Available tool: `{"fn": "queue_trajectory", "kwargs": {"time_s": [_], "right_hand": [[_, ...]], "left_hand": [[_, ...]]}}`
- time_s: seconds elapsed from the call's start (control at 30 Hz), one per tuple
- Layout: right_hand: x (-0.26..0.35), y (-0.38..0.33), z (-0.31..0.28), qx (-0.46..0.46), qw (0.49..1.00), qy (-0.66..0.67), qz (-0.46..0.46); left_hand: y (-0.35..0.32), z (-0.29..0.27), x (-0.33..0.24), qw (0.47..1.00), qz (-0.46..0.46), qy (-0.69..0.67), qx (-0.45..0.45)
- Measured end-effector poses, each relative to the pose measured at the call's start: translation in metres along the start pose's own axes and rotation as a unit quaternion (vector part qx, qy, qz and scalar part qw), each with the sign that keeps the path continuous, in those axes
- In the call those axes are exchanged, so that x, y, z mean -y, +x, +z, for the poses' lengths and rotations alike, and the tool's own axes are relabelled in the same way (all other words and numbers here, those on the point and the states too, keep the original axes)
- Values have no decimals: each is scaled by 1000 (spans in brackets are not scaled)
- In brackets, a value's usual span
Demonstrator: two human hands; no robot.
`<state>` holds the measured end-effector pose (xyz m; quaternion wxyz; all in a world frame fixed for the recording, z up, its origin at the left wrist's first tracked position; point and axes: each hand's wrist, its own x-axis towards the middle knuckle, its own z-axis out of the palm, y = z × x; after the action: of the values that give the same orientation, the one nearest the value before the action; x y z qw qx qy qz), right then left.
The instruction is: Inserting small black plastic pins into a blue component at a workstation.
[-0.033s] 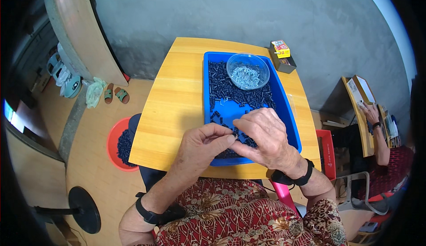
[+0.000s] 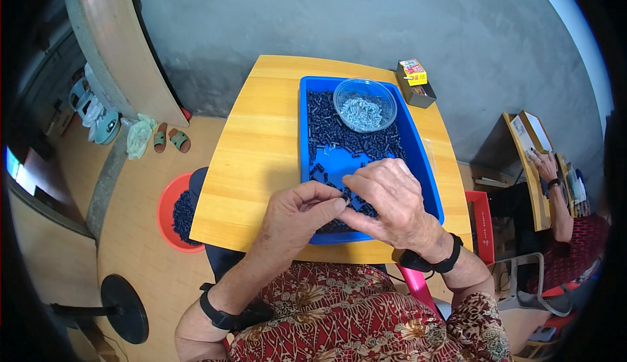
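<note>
Table, yellow wood (image 2: 241,140): the work surface, directly before the person.

Tray, blue, deep-walled (image 2: 418,159): set lengthwise at the near edge, presumably for easy reach; its walls confine the loose contents.

Basin, red (image 2: 166,212): on the floor at left, holding more dark pieces off the tabletop.

Right hand (image 2: 392,199): above the tray, fingers curled, thumb meeting the left fingertips; whether it grips anything cannot be told.

Left hand (image 2: 294,215): thumb and forefinger pinched, seemingly on one small dark piece (image 2: 346,197), a fingertip hold suited to so slight an item; held over the tray, which would likely catch a drop.

Bowl, clear, round (image 2: 362,88): at the tray's far end, keeping its contents apart.

Dark pieces, short (image 2: 320,117): heaped around the bowl, scattered nearer the hands.

Silvery pieces, slender (image 2: 361,114): gathered inside the bowl.
</note>
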<state>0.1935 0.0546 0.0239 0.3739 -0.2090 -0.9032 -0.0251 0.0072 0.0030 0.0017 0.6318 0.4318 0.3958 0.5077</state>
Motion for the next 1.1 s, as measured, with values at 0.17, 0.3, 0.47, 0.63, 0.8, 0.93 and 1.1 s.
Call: {"fn": "queue_trajectory", "kwargs": {"time_s": [0.17, 0.3, 0.47, 0.63, 0.8, 0.93, 1.1], "right_hand": [[-2, 2, -2, 1, 1000, -7, -20], [-2, 3, -2, 7, 999, -29, -34], [-4, 2, -3, 25, 999, -20, -40], [-5, 4, -3, 18, 998, -27, -56], [-4, 7, 2, 7, 997, -28, -71], [-2, 7, 6, -20, 995, -49, -85], [-1, 2, 14, -28, 995, -47, -84]], "left_hand": [[-1, 1, -1, 1000, 1, -4, -6], [0, 2, -3, 1000, -2, 28, 9], [0, 1, -4, 998, -11, 55, 16], [1, 4, -1, 999, 7, 47, 12], [2, 6, 6, 998, 13, 63, -16], [1, 7, 5, 996, 19, 85, -26], [1, 5, 8, 995, 22, 97, -30]]}}
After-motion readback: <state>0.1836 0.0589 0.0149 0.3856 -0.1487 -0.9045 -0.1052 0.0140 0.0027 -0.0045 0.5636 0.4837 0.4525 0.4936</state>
